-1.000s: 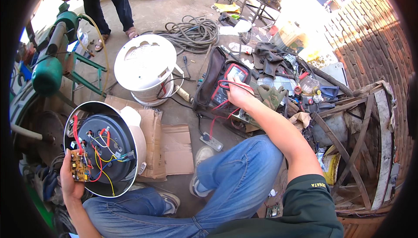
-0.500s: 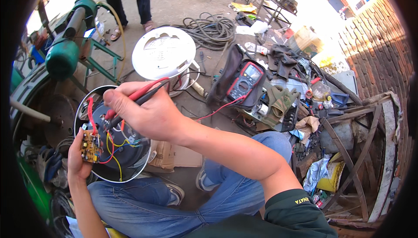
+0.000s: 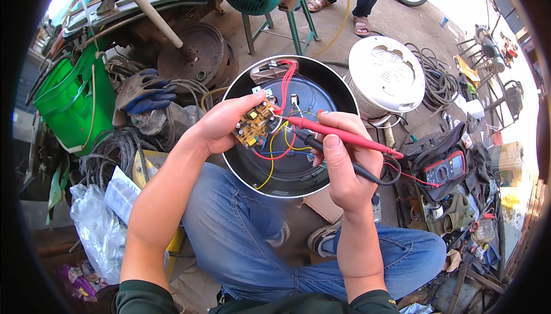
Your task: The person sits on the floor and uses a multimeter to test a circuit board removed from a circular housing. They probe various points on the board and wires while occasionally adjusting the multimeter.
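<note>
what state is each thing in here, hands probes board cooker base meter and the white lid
left hand: gripping the yellow circuit board, held over the open base
right hand: holding both probes
red probe: tip at the board
black probe: tip near the board, contact unclear
cooker base: upturned, open, wires exposed
multimeter: lying in its pouch, leads plugged in
white lid: set aside on the ground

We see a small yellow circuit board (image 3: 254, 124) against the round black metal appliance base (image 3: 287, 170); red, yellow and blue wires (image 3: 270, 156) cross that base, and beside it lie a slim red test probe (image 3: 338, 134), a black test probe (image 3: 313, 142) and a white ribbed plastic lid (image 3: 385, 73).
</note>
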A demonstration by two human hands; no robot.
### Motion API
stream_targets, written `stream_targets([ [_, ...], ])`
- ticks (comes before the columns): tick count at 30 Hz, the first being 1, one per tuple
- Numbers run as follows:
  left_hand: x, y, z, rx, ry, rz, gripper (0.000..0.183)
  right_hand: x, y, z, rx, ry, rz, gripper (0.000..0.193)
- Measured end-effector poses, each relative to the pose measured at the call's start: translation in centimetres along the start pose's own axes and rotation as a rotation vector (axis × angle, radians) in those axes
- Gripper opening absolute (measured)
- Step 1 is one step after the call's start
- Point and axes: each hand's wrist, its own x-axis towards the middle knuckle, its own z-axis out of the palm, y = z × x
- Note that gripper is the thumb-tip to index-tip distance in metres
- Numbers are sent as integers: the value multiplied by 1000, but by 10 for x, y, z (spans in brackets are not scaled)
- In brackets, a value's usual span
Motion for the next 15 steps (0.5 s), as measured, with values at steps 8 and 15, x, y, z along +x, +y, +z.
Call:
stream_targets([
  [8, 4, 1, 7, 4, -18, 3, 41, -6, 26, 19, -202, -89, -143, 21],
  [15, 4, 3, 4, 20, -8, -10, 40, -6, 36, 31, -200, -62, -192, 21],
])
